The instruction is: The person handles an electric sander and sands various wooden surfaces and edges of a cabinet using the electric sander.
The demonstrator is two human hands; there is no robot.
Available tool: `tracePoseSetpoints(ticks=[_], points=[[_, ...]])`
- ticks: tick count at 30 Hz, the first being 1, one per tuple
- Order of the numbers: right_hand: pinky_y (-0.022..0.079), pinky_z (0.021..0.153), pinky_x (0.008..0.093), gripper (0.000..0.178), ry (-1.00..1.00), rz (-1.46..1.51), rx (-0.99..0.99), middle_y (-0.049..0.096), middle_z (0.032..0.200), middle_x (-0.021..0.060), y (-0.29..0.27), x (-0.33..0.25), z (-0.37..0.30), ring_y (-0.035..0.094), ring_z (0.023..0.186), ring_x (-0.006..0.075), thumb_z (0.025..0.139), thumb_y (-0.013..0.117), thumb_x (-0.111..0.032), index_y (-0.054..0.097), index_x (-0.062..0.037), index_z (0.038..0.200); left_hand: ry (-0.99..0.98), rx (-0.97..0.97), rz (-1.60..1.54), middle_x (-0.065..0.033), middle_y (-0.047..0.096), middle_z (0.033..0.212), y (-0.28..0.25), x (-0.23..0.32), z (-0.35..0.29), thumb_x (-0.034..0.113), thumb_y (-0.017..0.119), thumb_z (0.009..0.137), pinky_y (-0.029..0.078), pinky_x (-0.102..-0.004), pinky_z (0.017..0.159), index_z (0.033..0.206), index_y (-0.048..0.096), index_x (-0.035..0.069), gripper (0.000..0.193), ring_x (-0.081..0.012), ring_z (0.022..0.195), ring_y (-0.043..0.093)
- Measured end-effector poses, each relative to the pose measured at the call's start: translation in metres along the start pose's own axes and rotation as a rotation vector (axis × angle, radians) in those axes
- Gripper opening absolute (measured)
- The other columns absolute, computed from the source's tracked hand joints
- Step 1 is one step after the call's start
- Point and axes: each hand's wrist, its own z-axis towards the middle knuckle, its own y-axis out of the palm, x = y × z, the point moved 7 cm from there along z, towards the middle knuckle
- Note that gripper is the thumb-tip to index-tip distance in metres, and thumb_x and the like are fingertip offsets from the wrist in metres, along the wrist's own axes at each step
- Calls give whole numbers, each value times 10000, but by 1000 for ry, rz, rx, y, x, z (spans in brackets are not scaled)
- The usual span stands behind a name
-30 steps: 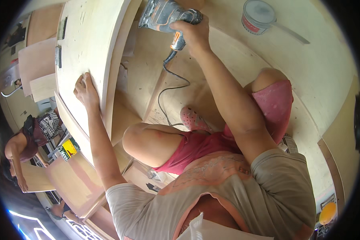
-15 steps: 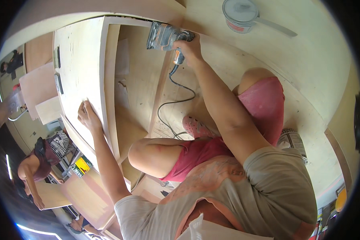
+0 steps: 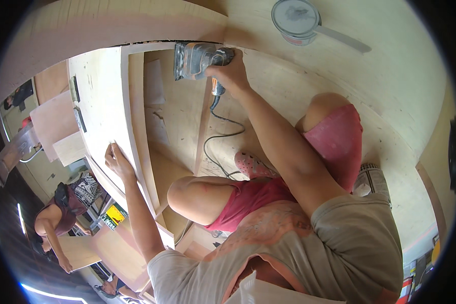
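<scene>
My right hand [image 3: 230, 73] is wrapped round the body of a grey-and-orange electric sander [image 3: 195, 61]. The sander is held sideways, its flat pad facing left, at the far end of an open wooden cabinet frame [image 3: 137, 106]. From its handle a black cord [image 3: 222, 136] curls down across the plywood. On the left, my left hand [image 3: 118, 161] rests against the pale panel [image 3: 101, 101] that forms the cabinet's outer side. Its fingers are curled together with the tips on the surface; anything between them is hidden.
A lidded tub [image 3: 295, 23] with a flat scraper [image 3: 343, 39] across it stands at the far right. Near my bent right knee sits a can [image 3: 374, 183]. Loose boards [image 3: 53, 124] and another person [image 3: 61, 218] are beyond the cabinet at left. A curved wooden rim [image 3: 137, 23] runs along the far side.
The whole view has tilted, so the cabinet and tub appear lower or shifted left. The sander sits slightly closer to the cabinet's far edge. My left hand remains on the panel.
</scene>
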Motion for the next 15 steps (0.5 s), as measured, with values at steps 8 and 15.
tracePoseSetpoints(ticks=[8, 15], points=[[500, 792, 339, 725, -145, 11, -41, 600, 985, 178, 17, -46, -31, 617, 898, 261, 551, 757, -178, 384, 38, 1135, -2, -10, 8, -242, 455, 1170, 2, 3, -2, 410, 488, 920, 354, -399, 940, 1201, 529, -9, 506, -322, 1073, 440], [484, 827, 347, 730, -160, -45, 12, 597, 977, 185, 20, -43, -32, 607, 921, 289, 539, 759, -188, 408, 44, 1136, 13, -8, -9, -221, 464, 1147, 1, 3, 1, 404, 486, 922, 358, -387, 931, 1181, 538, -20, 499, -305, 1055, 443]])
